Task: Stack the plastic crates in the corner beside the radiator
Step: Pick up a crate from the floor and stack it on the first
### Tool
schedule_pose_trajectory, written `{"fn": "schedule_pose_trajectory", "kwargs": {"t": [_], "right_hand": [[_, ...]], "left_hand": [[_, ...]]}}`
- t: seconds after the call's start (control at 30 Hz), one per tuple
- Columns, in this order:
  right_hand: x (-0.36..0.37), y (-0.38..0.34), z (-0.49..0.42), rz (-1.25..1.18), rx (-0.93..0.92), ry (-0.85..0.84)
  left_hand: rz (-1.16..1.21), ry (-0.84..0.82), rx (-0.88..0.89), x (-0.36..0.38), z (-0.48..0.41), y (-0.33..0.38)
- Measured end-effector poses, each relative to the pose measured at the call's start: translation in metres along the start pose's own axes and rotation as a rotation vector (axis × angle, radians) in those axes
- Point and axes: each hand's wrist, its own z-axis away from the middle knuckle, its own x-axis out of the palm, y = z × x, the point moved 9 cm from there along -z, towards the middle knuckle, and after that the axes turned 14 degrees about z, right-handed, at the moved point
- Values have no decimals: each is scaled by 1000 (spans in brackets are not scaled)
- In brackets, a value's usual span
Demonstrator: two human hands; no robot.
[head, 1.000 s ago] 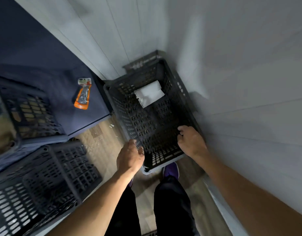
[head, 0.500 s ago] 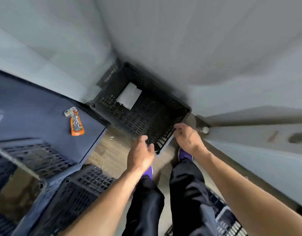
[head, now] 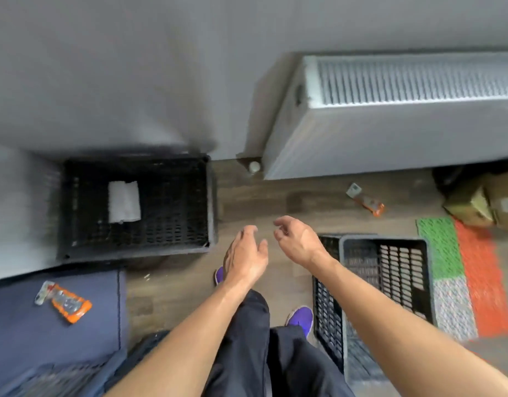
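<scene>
A dark perforated plastic crate (head: pixel 172 242) stands on the floor in the corner, left of the white radiator (head: pixel 404 116). A white folded paper (head: pixel 124 201) lies inside it. A second dark crate (head: pixel 387 282) sits on the floor at the right, below my right arm. My left hand (head: pixel 245 257) and my right hand (head: pixel 297 239) hover side by side over the wooden floor between the two crates. Both hold nothing, fingers loosely apart.
A blue mat (head: pixel 55 319) at lower left carries an orange packet (head: pixel 66 302). Another orange packet (head: pixel 367 200) lies on the floor near the radiator. A green, orange and grey mat (head: pixel 464 270) and cardboard boxes (head: pixel 481 204) are at the right. Part of another crate (head: pixel 61 376) shows at the bottom left.
Both hands have let go of the corner crate and drawn back over the floor. The view has swung right, bringing the radiator and the second crate into sight.
</scene>
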Motion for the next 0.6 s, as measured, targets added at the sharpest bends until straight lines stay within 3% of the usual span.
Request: {"fn": "schedule_pose_trajectory", "kwargs": {"t": [0.13,0.6], "right_hand": [[4,80,33,-78,82,40],[77,325,156,-375,333,102]], "left_hand": [[-120,-114,97,71,24,35],[-601,-409,361,287,140,55]]}}
